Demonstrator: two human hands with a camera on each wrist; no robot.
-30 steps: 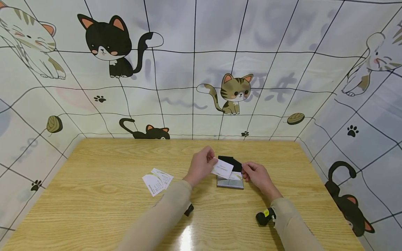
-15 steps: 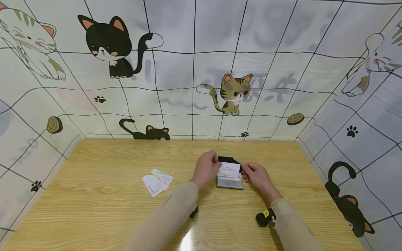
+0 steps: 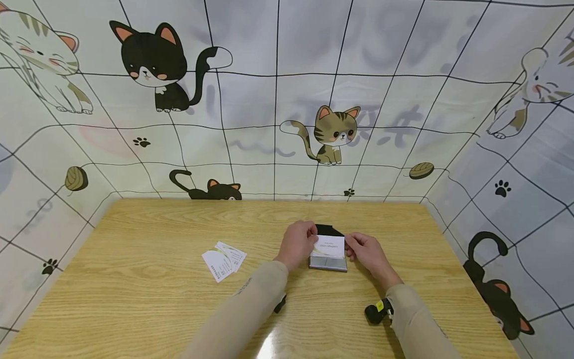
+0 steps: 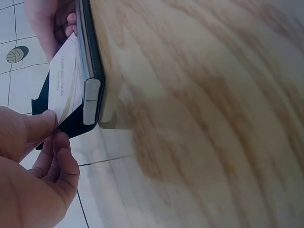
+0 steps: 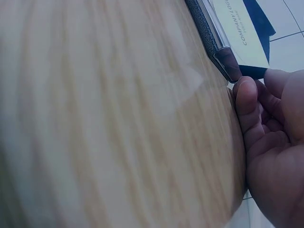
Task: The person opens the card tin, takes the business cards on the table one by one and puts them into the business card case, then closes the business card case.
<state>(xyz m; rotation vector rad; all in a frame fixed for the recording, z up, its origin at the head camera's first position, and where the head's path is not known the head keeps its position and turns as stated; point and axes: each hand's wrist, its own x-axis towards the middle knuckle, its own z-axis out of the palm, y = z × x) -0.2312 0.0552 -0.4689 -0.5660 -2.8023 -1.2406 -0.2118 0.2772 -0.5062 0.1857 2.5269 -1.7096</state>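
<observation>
A white business card (image 3: 329, 245) stands tilted over an open card case (image 3: 328, 263) with a silvery front and a black lid. My left hand (image 3: 298, 244) pinches the card's left edge between thumb and fingertip, which the left wrist view shows closely. On the other side, my right hand (image 3: 366, 252) grips the card case by the right edge of its black lid (image 5: 259, 21). Printed lettering on the card (image 5: 240, 33) faces up in the right wrist view. The card's lower edge lies at the case's inside; how deep it sits is hidden.
Several white business cards (image 3: 223, 261) lie overlapping on the wooden table (image 3: 148, 299), left of the case. A cloth with cat drawings (image 3: 251, 99) walls the table at the back and sides. Black wrist cameras (image 3: 376, 313) hang below the sleeves.
My left hand has moved right and slightly toward me, bringing the card from the case's left side to straight over it. My right hand has stayed at the lid's edge.
</observation>
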